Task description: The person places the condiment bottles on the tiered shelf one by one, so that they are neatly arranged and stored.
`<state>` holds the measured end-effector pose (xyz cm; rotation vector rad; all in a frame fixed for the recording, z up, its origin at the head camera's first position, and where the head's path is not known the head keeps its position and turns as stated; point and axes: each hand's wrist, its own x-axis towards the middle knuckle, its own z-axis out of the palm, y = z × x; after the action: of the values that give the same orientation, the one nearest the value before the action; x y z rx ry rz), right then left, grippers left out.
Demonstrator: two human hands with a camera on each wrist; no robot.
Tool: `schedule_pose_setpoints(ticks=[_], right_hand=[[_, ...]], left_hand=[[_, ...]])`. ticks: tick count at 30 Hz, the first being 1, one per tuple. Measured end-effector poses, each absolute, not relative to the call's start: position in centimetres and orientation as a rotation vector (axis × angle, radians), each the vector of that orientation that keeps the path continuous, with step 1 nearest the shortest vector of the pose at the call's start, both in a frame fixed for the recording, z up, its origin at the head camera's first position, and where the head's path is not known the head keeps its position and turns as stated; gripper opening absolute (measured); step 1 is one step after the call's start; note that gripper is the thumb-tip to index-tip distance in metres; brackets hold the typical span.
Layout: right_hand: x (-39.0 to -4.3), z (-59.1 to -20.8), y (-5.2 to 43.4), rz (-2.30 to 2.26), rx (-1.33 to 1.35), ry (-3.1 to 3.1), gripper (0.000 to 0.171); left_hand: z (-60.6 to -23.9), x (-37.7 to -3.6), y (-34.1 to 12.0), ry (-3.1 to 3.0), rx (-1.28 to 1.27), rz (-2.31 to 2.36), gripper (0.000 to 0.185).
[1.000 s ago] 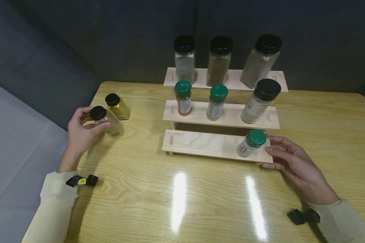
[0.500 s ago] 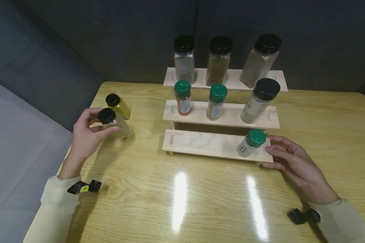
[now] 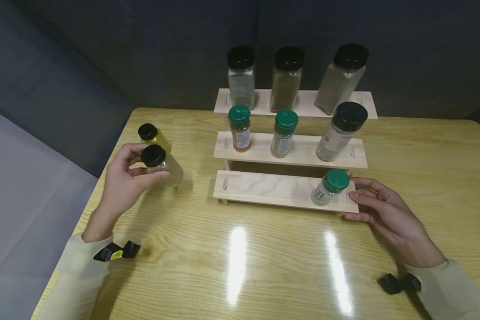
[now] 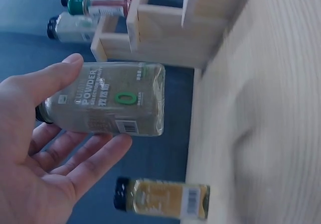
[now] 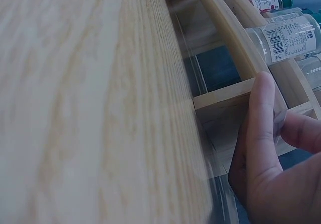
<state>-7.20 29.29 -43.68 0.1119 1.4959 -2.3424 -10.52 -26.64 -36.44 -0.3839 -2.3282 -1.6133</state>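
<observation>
My left hand (image 3: 126, 180) holds a black-lidded spice jar (image 3: 170, 169) between thumb and fingers. In the left wrist view this clear jar (image 4: 118, 118), lettered "POWDER", is off the table. Just behind it stands a jar of yellow spice (image 3: 160, 138), partly hidden in the head view. My right hand (image 3: 390, 215) grips the right end of the lowest shelf of a wooden stepped spice rack (image 3: 264, 189), thumb on its top. Close to that hand, a green-capped jar (image 3: 323, 195) stands on this shelf. The right wrist view shows the fingers (image 5: 261, 138) along the shelf's end.
On the middle shelf stand two green-capped jars (image 3: 241, 138) (image 3: 281, 144) and a black-capped jar (image 3: 336, 141). Three tall black-lidded jars (image 3: 286, 89) occupy the top shelf. A dark cloth (image 3: 164, 53) hangs behind the wooden table (image 3: 184, 266).
My left hand has carried the black-lidded jar rightward and slightly toward me, past the front of the yellow jar. The right hand stays at the rack's end.
</observation>
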Motion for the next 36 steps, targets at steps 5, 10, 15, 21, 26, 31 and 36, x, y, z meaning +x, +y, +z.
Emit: schedule_pose_setpoints(ticks=[5,10,15,21,26,31,36], right_hand=[[-7.2,-43.6,29.2,-2.327,0.134,1.523,0.034],[-7.3,-43.4,29.2,-2.322,0.132,1.528,0.034],[-7.3,-43.4,29.1,-2.325,0.129,1.521,0.034],[-7.2,-43.3,29.1,-2.324,0.149,1.531,0.033],[-7.1,-43.4,29.1,-2.329,0.148,1.528,0.034],[-7.1,-43.4,29.2,-2.326,0.145,1.536,0.034],[-7.2,-43.4,29.2,-2.317,0.157,1.546,0.034]], left_hand=[[-35.9,-10.2,-25.4,-2.35,-0.435,-1.601,0.065],[-35.3,-10.0,-24.2,-2.353,-0.504,-1.624,0.065],[-34.8,-9.9,-22.9,-2.363,-0.577,-1.623,0.066],[-34.6,-10.1,-21.2,-2.399,-0.636,-1.642,0.065],[-34.5,-10.3,-19.8,-2.418,-0.679,-1.67,0.064],[-34.3,-10.5,-17.9,-2.454,-0.739,-1.682,0.063],[-34.1,-10.7,-16.0,-2.492,-0.802,-1.69,0.065]])
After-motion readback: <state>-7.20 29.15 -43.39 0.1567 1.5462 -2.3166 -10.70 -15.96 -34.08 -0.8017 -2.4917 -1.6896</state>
